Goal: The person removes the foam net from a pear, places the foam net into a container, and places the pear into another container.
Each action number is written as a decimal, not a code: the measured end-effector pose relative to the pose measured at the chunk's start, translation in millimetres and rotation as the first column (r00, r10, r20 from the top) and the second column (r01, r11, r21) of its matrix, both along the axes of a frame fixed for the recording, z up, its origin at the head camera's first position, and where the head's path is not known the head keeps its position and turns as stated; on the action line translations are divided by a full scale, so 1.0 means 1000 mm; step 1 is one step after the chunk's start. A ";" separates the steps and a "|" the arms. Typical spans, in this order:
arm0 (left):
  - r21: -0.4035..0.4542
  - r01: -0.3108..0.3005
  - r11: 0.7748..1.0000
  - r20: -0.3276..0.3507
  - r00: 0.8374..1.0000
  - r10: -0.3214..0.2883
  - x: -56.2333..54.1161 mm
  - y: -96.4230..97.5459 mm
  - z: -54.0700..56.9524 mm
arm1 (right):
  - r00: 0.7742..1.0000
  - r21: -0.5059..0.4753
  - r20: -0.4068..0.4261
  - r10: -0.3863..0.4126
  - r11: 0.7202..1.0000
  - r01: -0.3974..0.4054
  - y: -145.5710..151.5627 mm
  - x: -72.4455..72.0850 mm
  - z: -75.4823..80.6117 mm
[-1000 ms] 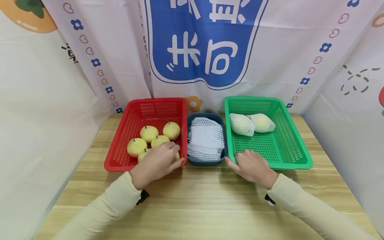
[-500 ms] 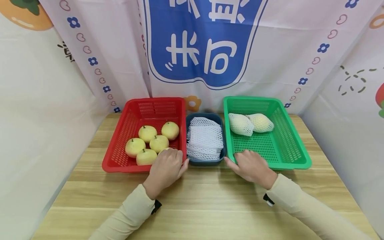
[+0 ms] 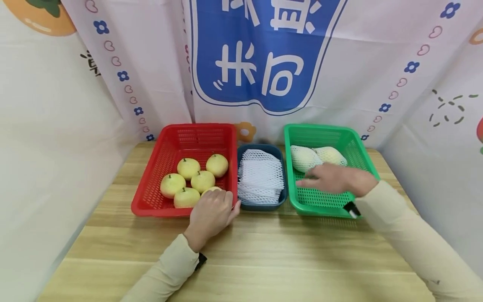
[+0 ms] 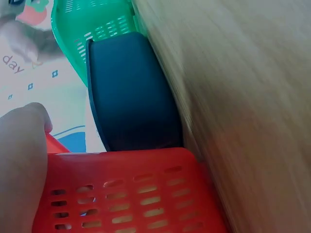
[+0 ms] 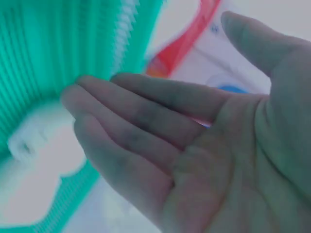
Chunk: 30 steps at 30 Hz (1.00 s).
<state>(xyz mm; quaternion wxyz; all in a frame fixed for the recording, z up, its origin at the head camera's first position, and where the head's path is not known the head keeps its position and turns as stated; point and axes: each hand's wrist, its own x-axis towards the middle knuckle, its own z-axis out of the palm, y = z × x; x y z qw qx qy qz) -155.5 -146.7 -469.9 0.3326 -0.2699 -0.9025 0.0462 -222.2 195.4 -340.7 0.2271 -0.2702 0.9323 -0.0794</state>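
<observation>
My left hand (image 3: pixel 211 214) grips the near right corner of the red basket (image 3: pixel 158 211), its thumb lying outside the rim; the fingertips are hidden. Several yellow pears (image 3: pixel 203 181) with stems sit in that basket, one partly covered by the hand. Over the green basket (image 3: pixel 320 197) hovers my right hand (image 3: pixel 333 178), blurred, holding nothing. Its fingers look extended and its thumb spread in the right wrist view. Two pears in white foam nets (image 3: pixel 303 158) lie at the back left of the green basket, one partly behind the hand.
Between the two baskets stands a dark blue tray (image 3: pixel 264 206) stacked with white foam nets (image 3: pixel 260 176). All three containers rest on a wooden table (image 3: pixel 241 251). A printed white cloth (image 3: pixel 158 63) hangs behind and at both sides.
My right hand has left the green basket's near left corner and risen over its inside. My left hand has shifted right, from over the pears to the red basket's corner.
</observation>
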 end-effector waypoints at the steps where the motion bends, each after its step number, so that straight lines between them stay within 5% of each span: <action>1: 0.003 0.003 1.000 0.002 1.000 -0.003 0.000 0.000 -0.001 | 0.999 0.009 -0.040 -0.007 1.000 0.008 0.002 -0.007 0.007; 7: 0.008 0.002 1.000 0.007 1.000 -0.002 0.001 -0.001 -0.001 | 0.986 0.120 -0.155 -0.057 0.990 0.076 0.002 -0.049 0.018; 14: 0.001 -0.004 1.000 0.008 1.000 0.004 0.003 -0.001 -0.004 | 0.986 0.135 -0.150 -0.078 0.986 0.099 -0.002 -0.085 -0.014; 30: -0.012 -0.017 1.000 -0.025 1.000 0.017 0.003 -0.002 -0.003 | 0.968 0.199 -0.233 -0.097 0.969 0.145 -0.017 -0.122 -0.074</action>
